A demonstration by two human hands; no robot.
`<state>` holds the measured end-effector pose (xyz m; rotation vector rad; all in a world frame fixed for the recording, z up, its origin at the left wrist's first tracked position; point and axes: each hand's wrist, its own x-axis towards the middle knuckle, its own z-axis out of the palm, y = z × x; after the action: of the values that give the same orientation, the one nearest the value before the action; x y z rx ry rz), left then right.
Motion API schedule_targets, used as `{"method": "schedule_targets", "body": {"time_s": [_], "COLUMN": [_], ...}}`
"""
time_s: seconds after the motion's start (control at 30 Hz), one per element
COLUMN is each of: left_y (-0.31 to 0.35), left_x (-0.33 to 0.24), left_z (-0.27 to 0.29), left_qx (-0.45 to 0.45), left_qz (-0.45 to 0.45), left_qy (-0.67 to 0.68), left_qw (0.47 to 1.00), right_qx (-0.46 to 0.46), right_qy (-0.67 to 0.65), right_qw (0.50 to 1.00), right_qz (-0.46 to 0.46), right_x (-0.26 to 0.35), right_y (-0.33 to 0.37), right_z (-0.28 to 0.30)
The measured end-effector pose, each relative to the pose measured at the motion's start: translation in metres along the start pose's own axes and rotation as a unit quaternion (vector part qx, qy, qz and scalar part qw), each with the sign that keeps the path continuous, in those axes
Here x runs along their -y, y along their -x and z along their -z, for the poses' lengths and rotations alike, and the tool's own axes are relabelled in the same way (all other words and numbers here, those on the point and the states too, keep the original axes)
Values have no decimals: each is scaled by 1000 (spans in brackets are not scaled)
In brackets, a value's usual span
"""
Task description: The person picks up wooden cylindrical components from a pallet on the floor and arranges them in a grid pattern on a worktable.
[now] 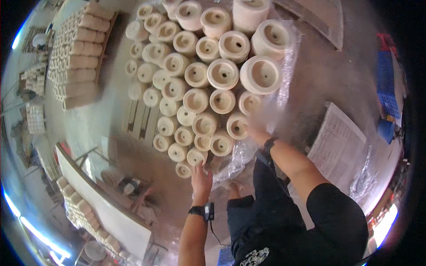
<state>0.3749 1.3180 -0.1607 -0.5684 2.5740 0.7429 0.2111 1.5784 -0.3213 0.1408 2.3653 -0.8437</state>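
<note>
Many cream, unglazed-looking flower pots stand close together in front of me, round-mouthed, several with a dark hole in the base. My left hand reaches up to a small pot at the near edge of the group. Its fingers are stretched out at that pot's rim; whether they grip it, I cannot tell. My right hand is beside another pot at the right edge. Motion smears its fingers, so its hold is unclear. Clear plastic film lies bunched along the right side of the pots.
A wooden pallet shows at the group's left. Farther left stands a stack of similar pots. A long pale board is at lower left. On the right are a flat panel, blue crates and loose plastic film.
</note>
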Motion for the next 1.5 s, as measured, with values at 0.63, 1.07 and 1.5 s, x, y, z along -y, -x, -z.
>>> {"method": "schedule_targets", "body": {"time_s": [0.63,1.07,1.5], "left_y": [-135,-116,161], "left_x": [6,21,13], "left_z": [-86,-74,7], "left_qx": [24,48,-37], "left_qz": [-190,-157,169], "left_qy": [-228,-171,28], "left_qw": [955,971,984], "right_qx": [-69,-22,87], "right_qy": [18,-89,-13], "right_qw": [997,996,993], "right_qz": [0,5,83], "right_x": [-1,8,56], "right_y": [14,32,138], "right_z": [-9,18,106]}}
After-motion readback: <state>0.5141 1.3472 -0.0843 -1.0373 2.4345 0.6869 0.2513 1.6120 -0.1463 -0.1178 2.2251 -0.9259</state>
